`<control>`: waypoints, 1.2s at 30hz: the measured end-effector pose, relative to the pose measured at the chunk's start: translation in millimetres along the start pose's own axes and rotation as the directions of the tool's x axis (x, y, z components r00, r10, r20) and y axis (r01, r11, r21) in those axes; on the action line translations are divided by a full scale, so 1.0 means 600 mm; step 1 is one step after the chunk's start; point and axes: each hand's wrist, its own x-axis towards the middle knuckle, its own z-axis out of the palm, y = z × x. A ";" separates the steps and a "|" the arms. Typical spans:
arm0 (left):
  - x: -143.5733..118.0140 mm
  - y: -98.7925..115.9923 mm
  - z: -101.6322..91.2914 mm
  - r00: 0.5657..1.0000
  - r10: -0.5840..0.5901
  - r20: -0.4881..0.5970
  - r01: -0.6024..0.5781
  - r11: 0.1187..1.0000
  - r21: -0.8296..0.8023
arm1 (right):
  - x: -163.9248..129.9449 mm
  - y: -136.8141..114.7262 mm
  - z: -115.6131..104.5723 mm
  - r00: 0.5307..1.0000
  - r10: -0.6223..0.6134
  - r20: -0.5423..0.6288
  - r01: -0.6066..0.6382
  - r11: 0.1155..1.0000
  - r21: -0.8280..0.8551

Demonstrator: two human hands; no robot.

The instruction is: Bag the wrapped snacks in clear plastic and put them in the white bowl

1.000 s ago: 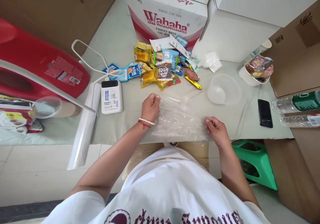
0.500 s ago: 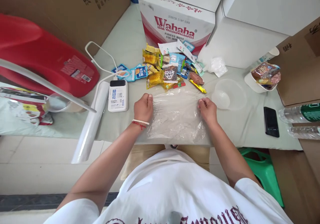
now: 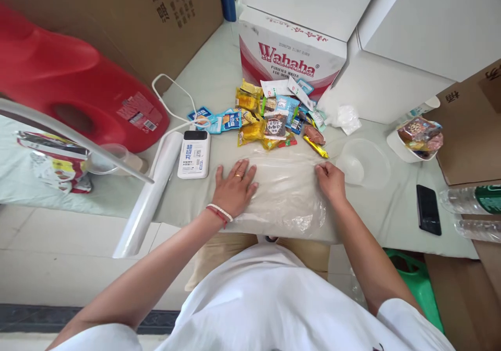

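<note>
Objects on a pale green cloth [image 3: 391, 205], clock positions taken about the centre of the clear plastic sheet. At ten o'clock, well apart from the sheet, a large red jug [image 3: 88, 92] lies on its side. At nine o'clock, a roll of clear film [image 3: 151, 197] lies slantwise, its lower end projecting past the cloth's front edge. Between nine and ten, just beside the roll, is a white power bank [image 3: 193, 158]. The left hand [image 3: 236, 188], wearing a ring [image 3: 238, 175], rests palm down on the sheet's nine o'clock side, fingers straightened and spread apart. The clear plastic sheet [image 3: 285, 191] lies spread in front of the person, between both hands, wrinkled and glossy toward five o'clock. At twelve o'clock, snack packets [image 3: 274, 124] form a heap just beyond its far edge, before a Wahaha carton [image 3: 289, 61]. The right hand [image 3: 332, 181], at three o'clock, has thumb and fingers brought together, pinching the sheet's edge. Between two and three, near this hand, is a clear round container [image 3: 376, 163]; farther out, at two, a white tub [image 3: 399, 150] holds more packets. A dark phone [image 3: 429, 210] lies at three o'clock, beside two clear bottles [image 3: 462, 199].
</note>
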 end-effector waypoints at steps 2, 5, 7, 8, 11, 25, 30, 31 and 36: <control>-0.002 -0.018 0.006 0.999 -0.024 0.043 0.023 1.000 0.017 | 0.002 0.004 -0.012 0.999 0.010 0.050 -0.006 0.996 -0.091; -0.008 -0.027 0.008 0.997 0.008 0.071 -0.010 1.000 0.025 | 0.011 -0.023 -0.021 0.989 -0.149 0.000 0.146 0.967 -0.207; -0.011 -0.024 0.007 0.997 0.014 0.074 -0.016 0.999 0.032 | 0.032 -0.062 -0.009 0.951 -0.301 -0.065 0.281 0.934 -0.221; -0.011 -0.023 0.007 0.997 0.014 0.075 -0.016 0.999 0.035 | 0.048 -0.086 0.003 0.934 -0.349 -0.079 0.327 0.921 -0.210; -0.010 -0.020 0.004 0.996 0.010 0.083 -0.013 0.999 0.039 | 0.113 -0.157 0.058 0.929 -0.359 -0.089 0.340 0.924 -0.175; -0.008 -0.021 0.003 0.994 -0.010 0.104 0.005 0.999 0.054 | 0.139 -0.174 0.033 0.918 -0.357 -0.170 0.343 0.933 -0.109; -0.009 -0.021 0.004 0.996 -0.006 0.094 -0.001 0.997 0.071 | 0.159 -0.213 0.105 0.971 -0.227 -0.072 0.198 0.938 -0.284; -0.009 -0.021 0.005 0.996 -0.003 0.089 -0.003 0.997 0.073 | 0.163 -0.223 0.121 0.980 -0.196 -0.043 0.175 0.940 -0.293; -0.009 -0.021 0.006 0.997 -0.006 0.080 0.001 0.998 0.070 | 0.165 -0.241 0.130 0.972 -0.209 -0.110 0.178 0.955 -0.238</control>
